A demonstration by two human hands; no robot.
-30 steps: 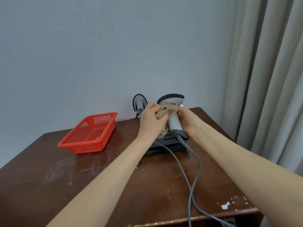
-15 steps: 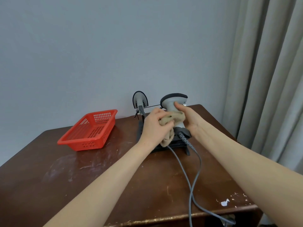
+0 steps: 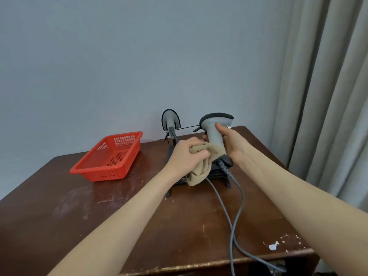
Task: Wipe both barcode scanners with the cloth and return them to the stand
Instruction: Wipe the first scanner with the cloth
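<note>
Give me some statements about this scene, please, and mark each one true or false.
1. The right hand holds a scanner by its handle. True.
2. The left hand grips the cloth. True.
3. The red basket contains a scanner. False: nothing shows in it.
4. The second scanner lies flat on the table. False: it sits upright on the stand.
5. The held scanner's cable runs off the table's near edge. True.

scuffed wooden table [image 3: 123, 226], soft matt cloth [image 3: 199, 172], perforated plastic basket [image 3: 111, 156]
</note>
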